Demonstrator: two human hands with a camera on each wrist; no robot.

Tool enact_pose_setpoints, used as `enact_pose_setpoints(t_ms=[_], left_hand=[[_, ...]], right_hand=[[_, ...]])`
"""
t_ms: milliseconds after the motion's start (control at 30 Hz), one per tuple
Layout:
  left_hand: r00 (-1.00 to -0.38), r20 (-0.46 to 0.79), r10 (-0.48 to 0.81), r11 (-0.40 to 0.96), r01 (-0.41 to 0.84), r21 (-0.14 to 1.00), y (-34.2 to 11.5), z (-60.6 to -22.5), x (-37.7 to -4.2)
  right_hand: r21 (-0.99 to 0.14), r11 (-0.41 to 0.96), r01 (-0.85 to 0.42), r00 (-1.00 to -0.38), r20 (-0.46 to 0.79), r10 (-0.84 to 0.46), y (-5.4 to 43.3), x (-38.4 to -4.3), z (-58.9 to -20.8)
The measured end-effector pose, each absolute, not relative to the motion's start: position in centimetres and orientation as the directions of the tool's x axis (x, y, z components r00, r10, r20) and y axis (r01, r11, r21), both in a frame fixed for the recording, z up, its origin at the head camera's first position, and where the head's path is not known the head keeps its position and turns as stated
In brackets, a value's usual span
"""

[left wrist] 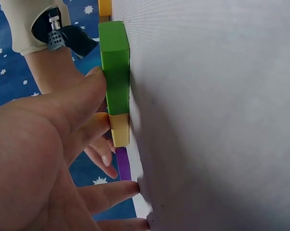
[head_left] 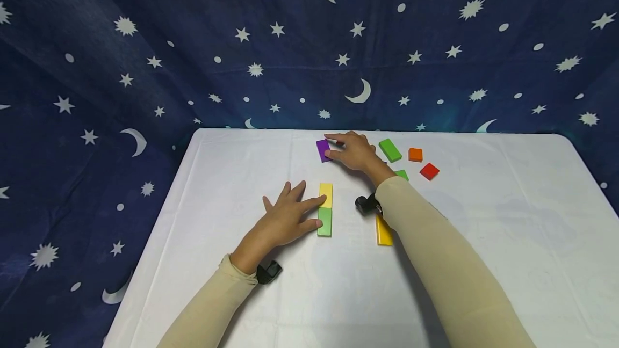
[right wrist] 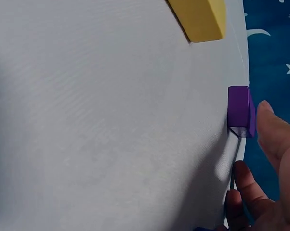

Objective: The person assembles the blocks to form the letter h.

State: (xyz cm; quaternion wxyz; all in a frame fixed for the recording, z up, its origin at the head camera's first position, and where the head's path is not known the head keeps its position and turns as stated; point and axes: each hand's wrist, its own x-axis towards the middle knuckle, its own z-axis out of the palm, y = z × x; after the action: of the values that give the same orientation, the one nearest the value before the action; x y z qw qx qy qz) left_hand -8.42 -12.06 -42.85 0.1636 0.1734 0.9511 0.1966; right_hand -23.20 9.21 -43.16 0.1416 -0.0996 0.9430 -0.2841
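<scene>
My left hand [head_left: 285, 216] is spread over the table, thumb at the green block [head_left: 325, 223] and index finger at the yellow block [head_left: 326, 195]. These two blocks lie end to end in a line. In the left wrist view the thumb touches the side of the green block [left wrist: 115, 72]. At the far edge, my right hand [head_left: 355, 151] reaches over to the purple block [head_left: 323, 151], thumb and index finger extended beside it. The right wrist view shows a small gap between the thumb and the purple block [right wrist: 239, 107].
Right of my right hand lie a green block [head_left: 389, 150], an orange block [head_left: 415, 154] and a red block [head_left: 429, 171]. Another green block [head_left: 402, 174] and a yellow-orange block [head_left: 383, 231] are partly hidden by the right arm. A starry curtain [head_left: 290, 79] hangs behind the white table [head_left: 232, 154].
</scene>
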Motion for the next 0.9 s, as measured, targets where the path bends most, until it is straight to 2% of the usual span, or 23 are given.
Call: enact_pose_setpoints(t_ms=[267, 500, 633, 767, 900], left_hand=[[-0.886, -0.240, 0.396, 0.863, 0.270, 0.427, -12.1, -43.0, -8.5], [-0.889, -0.239, 0.391, 0.866, 0.267, 0.422, -12.1, -43.0, -8.5], [-0.891, -0.237, 0.388, 0.869, 0.267, 0.417, -12.0, -43.0, -8.5], [-0.890, -0.242, 0.387, 0.868, 0.263, 0.421, -12.1, -42.9, -8.5], [-0.890, -0.246, 0.383, 0.869, 0.258, 0.422, -12.0, -42.8, -8.5]], right_hand=[[-0.494, 0.865, -0.088, -0.928, -0.275, -0.252, 8.7, -23.4, -43.1], [-0.504, 0.860, -0.083, -0.936, -0.257, -0.242, 8.5, -23.4, -43.1], [-0.558, 0.827, -0.071, -0.953, -0.207, -0.221, 8.5, -23.2, -43.3], [-0.672, 0.738, -0.063, -0.971, -0.129, -0.200, 8.5, -22.9, -43.4], [-0.752, 0.648, -0.116, -0.980, -0.018, -0.196, 8.6, -22.3, -43.4]])
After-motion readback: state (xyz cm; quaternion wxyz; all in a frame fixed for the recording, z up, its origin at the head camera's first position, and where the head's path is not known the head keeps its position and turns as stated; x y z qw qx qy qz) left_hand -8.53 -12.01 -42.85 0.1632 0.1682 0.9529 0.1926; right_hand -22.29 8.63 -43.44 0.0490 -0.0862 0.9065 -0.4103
